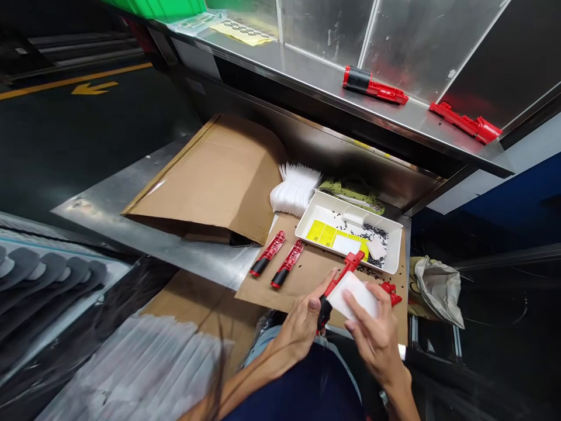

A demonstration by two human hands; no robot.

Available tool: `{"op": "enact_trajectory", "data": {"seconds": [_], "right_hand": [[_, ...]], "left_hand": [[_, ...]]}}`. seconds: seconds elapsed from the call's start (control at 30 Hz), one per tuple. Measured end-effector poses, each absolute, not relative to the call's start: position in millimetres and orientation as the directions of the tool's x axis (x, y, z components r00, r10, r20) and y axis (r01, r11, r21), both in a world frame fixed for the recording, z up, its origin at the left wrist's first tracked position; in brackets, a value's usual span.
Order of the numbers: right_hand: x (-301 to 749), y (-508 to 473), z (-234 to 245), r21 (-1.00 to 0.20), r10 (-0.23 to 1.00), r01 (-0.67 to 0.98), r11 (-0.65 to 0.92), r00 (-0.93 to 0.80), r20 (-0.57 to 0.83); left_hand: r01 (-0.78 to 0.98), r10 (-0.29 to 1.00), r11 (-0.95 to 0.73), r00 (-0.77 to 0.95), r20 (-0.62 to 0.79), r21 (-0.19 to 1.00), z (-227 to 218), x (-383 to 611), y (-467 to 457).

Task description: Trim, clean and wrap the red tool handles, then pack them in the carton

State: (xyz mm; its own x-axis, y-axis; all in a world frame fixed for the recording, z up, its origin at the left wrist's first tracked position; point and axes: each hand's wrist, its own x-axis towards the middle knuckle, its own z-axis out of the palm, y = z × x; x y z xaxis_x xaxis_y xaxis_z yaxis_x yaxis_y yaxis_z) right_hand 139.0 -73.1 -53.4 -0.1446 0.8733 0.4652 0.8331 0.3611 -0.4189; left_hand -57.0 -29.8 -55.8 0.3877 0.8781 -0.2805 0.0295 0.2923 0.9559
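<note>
My left hand [302, 321] is closed round the black end of a red-and-black plastic part [348, 266], which tilts up and away from me. In my right hand [377, 327] is a white foam sheet [356, 297], pinched between thumb and fingers and lying against the part's side. The sheet covers some of the part's middle. Two similar red-and-black parts [269, 253] lie side by side on the cardboard, left of my hands. Another red piece [391, 293] shows partly behind my right fingers.
A white tray [302, 229] holds small black pieces and a yellow label; more pieces lie scattered beside it. Stacked white foam sheets [295, 190] stand between the tray and a large cardboard box [210, 175]. Red parts [467, 123] rest on the metal shelf [307, 67] above.
</note>
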Motion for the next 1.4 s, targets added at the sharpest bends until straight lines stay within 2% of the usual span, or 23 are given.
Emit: {"op": "enact_trajectory", "data": {"seconds": [0.03, 0.1, 0.2, 0.27, 0.37, 0.5, 0.63, 0.73, 0.8, 0.9, 0.97, 1.03, 1.17, 1.3, 1.4], "right_hand": [[142, -77, -53, -0.394, 0.88, 0.85, 0.351, -0.155, 0.449], [148, -86, -54, -0.385, 0.886, 0.889, 0.248, -0.047, 0.462], [146, -93, -57, -0.468, 0.845, 0.873, 0.14, 0.141, 0.516], [135, -89, -59, -0.49, 0.836, 0.849, 0.199, 0.113, 0.536], [118, -73, -63, -0.435, 0.838, 0.853, 0.289, -0.005, 0.546], [110, -58, -66, -0.404, 0.798, 0.894, 0.192, 0.097, 0.595], [110, -59, -70, -0.419, 0.832, 0.854, 0.31, -0.031, 0.554], [112, -58, -76, -0.444, 0.796, 0.87, 0.215, 0.108, 0.596], [113, -58, -80, -0.444, 0.77, 0.869, 0.219, 0.127, 0.626], [114, -59, -84, -0.436, 0.794, 0.837, 0.331, 0.003, 0.608], [115, -60, -83, -0.447, 0.795, 0.844, 0.295, 0.042, 0.605], [116, -60, -79, -0.472, 0.795, 0.847, 0.245, 0.103, 0.598], [115, -61, -70, -0.476, 0.855, 0.804, 0.358, -0.077, 0.512], [115, -62, -66, -0.477, 0.862, 0.834, 0.276, 0.005, 0.508], [116, -63, -68, -0.459, 0.848, 0.801, 0.384, -0.109, 0.519]], "left_hand": [[0.032, 0.891, 0.276, 0.366, -0.268, 0.961, -56, -58, -29], [-0.04, 0.882, 0.343, 0.359, -0.307, 0.938, -59, -58, -25], [-0.189, 0.783, 0.544, 0.465, -0.413, 0.818, -62, -55, -19], [-0.236, 0.684, 0.666, 0.572, -0.454, 0.707, -59, -52, -17], [-0.254, 0.584, 0.771, 0.648, -0.49, 0.583, -53, -50, -18], [-0.199, 0.544, 0.793, 0.657, -0.523, 0.575, -49, -48, -22], [-0.182, 0.564, 0.783, 0.612, -0.555, 0.595, -52, -46, -24], [-0.209, 0.541, 0.801, 0.654, -0.529, 0.562, -53, -44, -24], [-0.239, 0.483, 0.852, 0.702, -0.524, 0.465, -54, -44, -22], [-0.264, 0.36, 0.931, 0.769, -0.528, 0.25, -56, -45, -17], [-0.269, 0.32, 0.947, 0.792, -0.52, 0.175, -58, -46, -14], [-0.26, 0.322, 0.947, 0.784, -0.531, 0.189, -59, -46, -12], [-0.228, 0.347, 0.936, 0.738, -0.579, 0.269, -57, -44, -13], [-0.247, 0.427, 0.898, 0.697, -0.577, 0.365, -52, -42, -15], [-0.207, 0.348, 0.934, 0.703, -0.62, 0.291, -52, -42, -15]]}}
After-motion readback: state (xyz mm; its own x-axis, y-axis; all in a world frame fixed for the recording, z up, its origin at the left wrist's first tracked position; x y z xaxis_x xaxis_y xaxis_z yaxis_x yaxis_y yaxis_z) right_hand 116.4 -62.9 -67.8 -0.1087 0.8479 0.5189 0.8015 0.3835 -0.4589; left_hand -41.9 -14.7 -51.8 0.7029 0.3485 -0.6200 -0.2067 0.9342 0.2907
